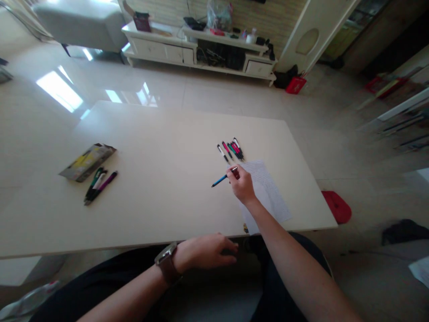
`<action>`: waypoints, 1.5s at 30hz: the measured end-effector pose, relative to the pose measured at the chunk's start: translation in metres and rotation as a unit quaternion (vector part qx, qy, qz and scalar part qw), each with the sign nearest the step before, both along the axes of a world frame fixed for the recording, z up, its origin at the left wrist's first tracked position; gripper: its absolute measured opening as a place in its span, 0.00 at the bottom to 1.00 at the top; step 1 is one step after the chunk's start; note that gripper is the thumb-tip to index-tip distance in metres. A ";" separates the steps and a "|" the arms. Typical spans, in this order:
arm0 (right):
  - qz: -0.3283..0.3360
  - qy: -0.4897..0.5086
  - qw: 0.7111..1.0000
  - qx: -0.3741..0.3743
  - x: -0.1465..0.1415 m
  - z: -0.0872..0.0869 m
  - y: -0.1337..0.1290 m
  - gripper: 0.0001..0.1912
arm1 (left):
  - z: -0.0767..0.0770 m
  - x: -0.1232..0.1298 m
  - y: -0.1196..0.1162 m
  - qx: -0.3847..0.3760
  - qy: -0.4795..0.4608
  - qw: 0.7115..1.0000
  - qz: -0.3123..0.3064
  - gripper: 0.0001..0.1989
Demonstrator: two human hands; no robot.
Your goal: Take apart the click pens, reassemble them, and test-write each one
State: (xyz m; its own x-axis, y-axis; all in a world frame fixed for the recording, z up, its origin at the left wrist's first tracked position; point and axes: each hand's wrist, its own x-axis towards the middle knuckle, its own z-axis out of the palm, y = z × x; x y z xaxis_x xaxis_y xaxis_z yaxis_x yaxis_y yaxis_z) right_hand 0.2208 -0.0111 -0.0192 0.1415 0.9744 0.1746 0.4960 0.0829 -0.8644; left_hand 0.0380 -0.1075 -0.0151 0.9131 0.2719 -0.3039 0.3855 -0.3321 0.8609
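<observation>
My right hand [241, 184] holds a blue pen [219, 180] above the white table [161, 192], its tip pointing left. Under my right wrist and forearm lies a sheet of paper [273, 197] covered in small print. Just beyond the hand, several pens [233, 149] with white, red and green barrels rest on the table. My left hand [208, 251], with a watch on its wrist, is at the table's front edge, fingers apart and holding nothing. Green, white and purple pens [100, 184] lie at the left beside a grey and yellow packet [89, 162].
A red stool [337, 206] stands past the table's right edge. Beyond the tiled floor are a white TV cabinet [157, 50] and a grey sofa [83, 22]. A plastic bottle [30, 300] is at the lower left.
</observation>
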 end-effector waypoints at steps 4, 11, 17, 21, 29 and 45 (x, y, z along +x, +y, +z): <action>0.021 0.016 1.000 -0.017 -0.003 -0.005 -0.003 0.18 | 0.008 0.000 0.020 0.036 -0.051 0.988 0.141 0.09; 0.107 0.214 0.959 -0.151 -0.010 -0.011 -0.011 0.10 | -0.002 -0.029 0.082 0.273 -0.002 0.895 0.353 0.14; 0.108 0.185 0.957 -0.196 -0.009 -0.019 -0.005 0.16 | -0.002 -0.032 0.098 0.260 0.014 0.908 0.327 0.05; 0.111 0.191 0.954 -0.201 -0.010 -0.020 -0.003 0.14 | -0.002 -0.034 0.101 0.253 0.024 0.915 0.313 0.07; 0.125 0.188 0.957 -0.185 -0.015 -0.024 -0.007 0.14 | 0.004 -0.037 0.095 0.270 0.036 0.904 0.330 0.10; 0.088 0.132 0.977 -0.139 -0.009 -0.024 0.001 0.15 | 0.004 -0.038 0.109 0.278 0.026 0.901 0.332 0.11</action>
